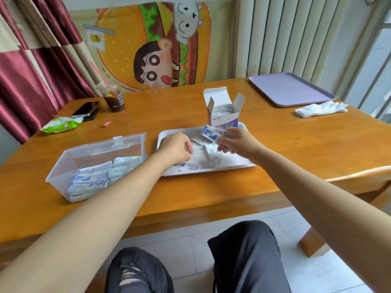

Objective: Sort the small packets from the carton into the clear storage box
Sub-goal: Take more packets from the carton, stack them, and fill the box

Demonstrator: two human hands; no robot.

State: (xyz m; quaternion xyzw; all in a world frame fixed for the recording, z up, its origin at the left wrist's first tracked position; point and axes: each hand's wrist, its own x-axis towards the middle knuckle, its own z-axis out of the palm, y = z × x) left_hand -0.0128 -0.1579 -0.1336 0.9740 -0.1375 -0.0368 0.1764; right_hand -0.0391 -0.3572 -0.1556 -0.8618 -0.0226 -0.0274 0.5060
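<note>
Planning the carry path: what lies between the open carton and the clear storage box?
In the head view, the white tray's left end with loose packets and the left hand over it, then a narrow strip of bare table.

1 carton (pixel 224 118), 1 clear storage box (pixel 63 166), 1 white tray (pixel 243 163), 1 purple tray (pixel 292 89). 1 left hand (pixel 175 148), 1 right hand (pixel 241 142). 1 phone (pixel 86 109), 1 drink cup (pixel 112 96), 1 green pack (pixel 61 125), 1 red wrapper (pixel 105 123), 1 table (pixel 296 149). Exact count of packets (pixel 91 178) unreadable: many stacked in box, several loose on white tray, several in right hand. White gloves (pixel 321 108): 1 heap, count unclear.
</note>
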